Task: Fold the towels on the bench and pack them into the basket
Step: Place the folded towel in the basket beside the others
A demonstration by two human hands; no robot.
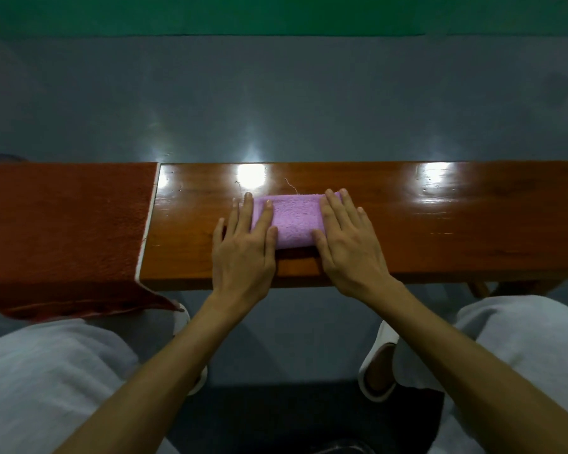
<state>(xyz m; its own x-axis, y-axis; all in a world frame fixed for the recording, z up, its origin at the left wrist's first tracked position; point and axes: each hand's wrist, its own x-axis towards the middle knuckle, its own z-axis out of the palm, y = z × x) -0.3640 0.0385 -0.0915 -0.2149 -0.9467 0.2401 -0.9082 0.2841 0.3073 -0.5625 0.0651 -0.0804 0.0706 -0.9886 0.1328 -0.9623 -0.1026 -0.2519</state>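
A small pink towel point(294, 219), folded into a compact rectangle, lies on the glossy wooden bench point(440, 224) near its middle. My left hand point(245, 247) lies flat with straight fingers over the towel's left end. My right hand point(348, 239) lies flat over its right end, fingers spread and pointing away from me. Both palms press down, part on the towel and part on the wood. A red towel point(63, 231) is spread across the bench's left part and hangs over its near edge. No basket is in view.
Grey floor point(276, 103) stretches beyond the bench, with a green strip at the far top. My knees in light trousers point(46, 371) and white slippers point(379, 365) are below the bench's near edge. A loose thread lies on the wood just behind the pink towel.
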